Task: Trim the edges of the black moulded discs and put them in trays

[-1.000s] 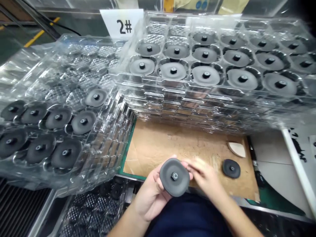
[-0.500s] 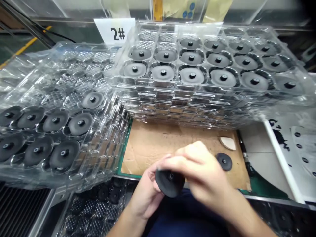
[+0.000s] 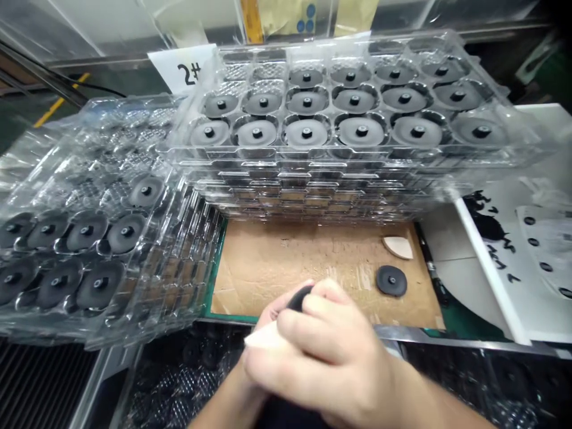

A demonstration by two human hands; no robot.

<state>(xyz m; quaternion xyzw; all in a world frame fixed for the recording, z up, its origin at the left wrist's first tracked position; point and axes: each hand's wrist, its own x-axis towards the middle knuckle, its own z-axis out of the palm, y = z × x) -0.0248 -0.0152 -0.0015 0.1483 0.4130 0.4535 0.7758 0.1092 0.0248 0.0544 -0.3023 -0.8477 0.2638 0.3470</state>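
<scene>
Close to my body, my left hand (image 3: 271, 311) is closed around a black rubbery-looking disc (image 3: 298, 300); only its upper edge shows. My right hand (image 3: 330, 351) lies over it, fingers curled, gripping a pale, pointed wedge-like piece (image 3: 266, 337) against the disc. The right hand covers most of the disc and much of the left hand. Another black disc (image 3: 392, 281) with a small central stub rests on the cardboard (image 3: 277, 268), to the right. Just behind it lies a cream wedge-shaped pad (image 3: 398, 246).
Stacked clear plastic trays (image 3: 308, 154) with black discs in their pockets stand at the back. A second tray stack (image 3: 134, 262), partly filled, is on the left. At the right is a white panel (image 3: 487, 274) with black marks. A "2#" paper sign (image 3: 183, 67) stands behind.
My right hand has turned and come down over the disc, hiding its face. A pale wedge-like piece now shows in that hand. The camera view has shifted slightly.
</scene>
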